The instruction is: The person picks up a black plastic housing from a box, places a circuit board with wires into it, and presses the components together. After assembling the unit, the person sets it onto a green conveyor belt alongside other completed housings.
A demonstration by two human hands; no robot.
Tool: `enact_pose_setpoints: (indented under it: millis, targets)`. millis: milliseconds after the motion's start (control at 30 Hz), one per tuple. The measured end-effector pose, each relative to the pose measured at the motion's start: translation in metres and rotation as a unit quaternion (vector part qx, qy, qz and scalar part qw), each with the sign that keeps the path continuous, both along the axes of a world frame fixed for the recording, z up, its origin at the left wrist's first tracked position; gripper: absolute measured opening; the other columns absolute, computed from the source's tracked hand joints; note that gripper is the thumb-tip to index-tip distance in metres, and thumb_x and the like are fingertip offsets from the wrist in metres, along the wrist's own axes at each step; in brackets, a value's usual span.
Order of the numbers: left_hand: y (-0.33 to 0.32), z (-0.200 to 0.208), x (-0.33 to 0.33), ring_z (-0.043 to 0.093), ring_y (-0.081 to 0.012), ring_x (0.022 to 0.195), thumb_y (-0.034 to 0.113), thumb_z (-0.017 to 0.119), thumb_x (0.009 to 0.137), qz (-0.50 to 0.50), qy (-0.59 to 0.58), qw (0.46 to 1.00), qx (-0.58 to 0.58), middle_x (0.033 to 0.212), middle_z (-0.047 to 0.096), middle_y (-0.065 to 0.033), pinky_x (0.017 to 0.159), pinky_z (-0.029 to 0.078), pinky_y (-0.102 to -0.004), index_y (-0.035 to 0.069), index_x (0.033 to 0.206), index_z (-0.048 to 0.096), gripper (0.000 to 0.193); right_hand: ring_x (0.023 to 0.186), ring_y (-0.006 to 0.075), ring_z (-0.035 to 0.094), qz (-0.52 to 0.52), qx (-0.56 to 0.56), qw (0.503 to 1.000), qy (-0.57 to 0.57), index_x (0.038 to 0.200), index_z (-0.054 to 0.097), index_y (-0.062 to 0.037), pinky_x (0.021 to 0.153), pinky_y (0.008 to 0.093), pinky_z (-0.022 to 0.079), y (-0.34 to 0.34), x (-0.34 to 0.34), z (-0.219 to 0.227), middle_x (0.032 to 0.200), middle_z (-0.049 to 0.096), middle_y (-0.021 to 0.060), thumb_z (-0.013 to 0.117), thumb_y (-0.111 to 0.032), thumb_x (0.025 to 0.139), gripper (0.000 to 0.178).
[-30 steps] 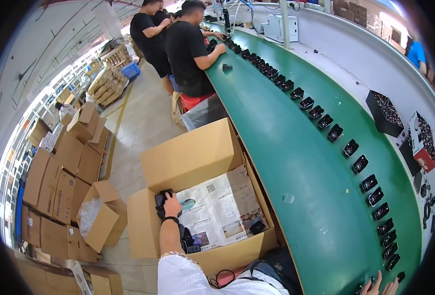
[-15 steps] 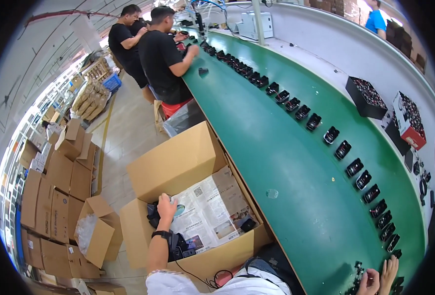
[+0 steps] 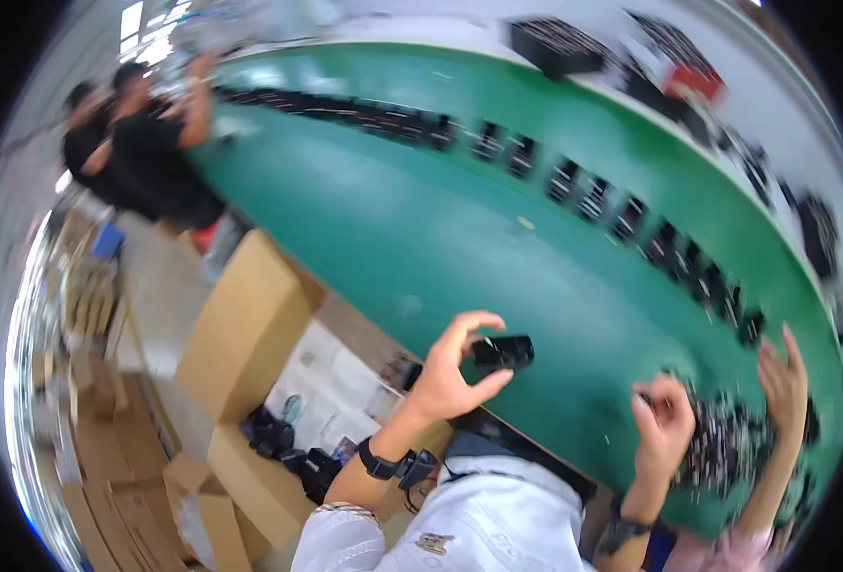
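Observation:
My left hand [image 3: 450,377], with a dark band on its wrist, holds a small black plastic housing [image 3: 504,354] between thumb and fingers over the bench's near edge. My right hand [image 3: 665,431] is closed in a pinch above the green bench [image 3: 555,315]; a small dark bit shows at its fingertips, too blurred to name. Beside it lies a heap of small dark parts [image 3: 731,443]. A co-worker's hand [image 3: 784,381] with a pink sleeve reaches past the heap. Below my left hand stands an open carton [image 3: 250,329] with newspaper and black items in it.
A curved row of black housings [image 3: 565,179] runs along the bench. Boxes of small parts [image 3: 555,48] stand at the far side. Two people in black [image 3: 159,143] work at the bench's far left. Brown cartons [image 3: 126,429] are stacked on the floor at left.
My left hand has come up out of the carton and right to the bench edge, now with the black housing. The view has turned right, and my right arm shows plainly.

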State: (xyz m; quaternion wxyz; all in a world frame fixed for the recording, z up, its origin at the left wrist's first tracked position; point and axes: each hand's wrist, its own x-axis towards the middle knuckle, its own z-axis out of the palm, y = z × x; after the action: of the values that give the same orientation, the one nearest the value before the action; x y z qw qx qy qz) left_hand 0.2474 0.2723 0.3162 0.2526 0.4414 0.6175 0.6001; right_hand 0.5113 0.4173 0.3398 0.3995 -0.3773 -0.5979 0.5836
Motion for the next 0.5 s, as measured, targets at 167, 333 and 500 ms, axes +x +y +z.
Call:
enact_pose_setpoints:
  millis: [167, 333, 500]
  targets:
    - [0.05, -0.018, 0.053, 0.062, -0.0223, 0.111, -0.001, 0.077, 0.074, -0.123, -0.026, 0.992, -0.006, 0.12, 0.063, -0.0129, 0.097, 0.049, -0.0337, 0.0, 0.126, 0.051, 0.058, 0.093, 0.0135, 0.059, 0.014, -0.102, 0.989, 0.11, 0.096, 0.059, -0.0017, 0.083, 0.0257, 0.047, -0.001, -0.006, -0.007, 0.102, 0.063, 0.0104, 0.072, 0.01, 0.076, 0.027]
    - [0.071, -0.028, 0.086, 0.059, -0.0222, 0.115, -0.006, 0.074, 0.073, -0.194, -0.038, 0.98, -0.019, 0.123, 0.061, -0.0144, 0.101, 0.046, -0.0342, 0.0, 0.13, 0.046, 0.063, 0.094, 0.0149, 0.06, 0.003, -0.089, 0.99, 0.113, 0.093, 0.061, 0.0014, 0.084, 0.0283, 0.051, -0.001, 0.022, -0.026, 0.106, 0.061, 0.0127, 0.069, 0.012, 0.078, 0.021]
    - [0.075, -0.026, 0.091, 0.058, -0.0254, 0.119, -0.008, 0.07, 0.071, -0.216, -0.008, 0.975, -0.052, 0.123, 0.062, -0.0157, 0.102, 0.046, -0.0363, 0.002, 0.128, 0.05, 0.061, 0.098, 0.0181, 0.063, 0.025, -0.102, 0.986, 0.128, 0.098, 0.06, 0.0075, 0.089, 0.0348, 0.059, -0.003, 0.027, -0.028, 0.108, 0.059, 0.0141, 0.065, 0.013, 0.083, 0.016]
